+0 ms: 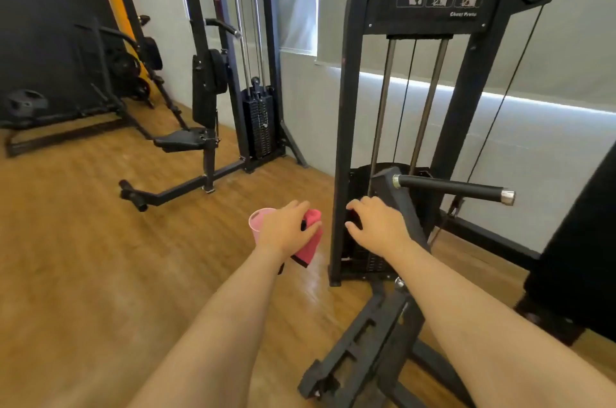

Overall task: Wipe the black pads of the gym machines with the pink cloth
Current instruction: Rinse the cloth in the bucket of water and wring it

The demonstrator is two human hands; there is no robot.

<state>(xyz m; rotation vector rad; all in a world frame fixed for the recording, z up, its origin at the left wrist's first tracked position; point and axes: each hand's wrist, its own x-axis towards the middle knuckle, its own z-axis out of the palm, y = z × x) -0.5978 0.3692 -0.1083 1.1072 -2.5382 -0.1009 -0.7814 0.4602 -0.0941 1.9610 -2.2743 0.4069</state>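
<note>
The left hand [289, 228] grips the pink cloth [309, 246] above the wooden floor [83, 241], just beside a pink cup [257, 225]. The right hand [378, 228] rests on the chest press machine's [346, 107] angled arm [405, 207].

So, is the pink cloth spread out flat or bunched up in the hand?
Bunched: the left hand grips the pink cloth crumpled, one end hanging below.

Reaches forward with both bare forearms, the left from 7 o'clock, the right from 5 o'clock. Grips the pink cloth [310, 249] in the left hand [286, 228], knuckles up, fingers curled round it. Keeps the right hand [376, 227] at 3 o'clock of the left, palm down, fingers spread and loosely bent.
</note>
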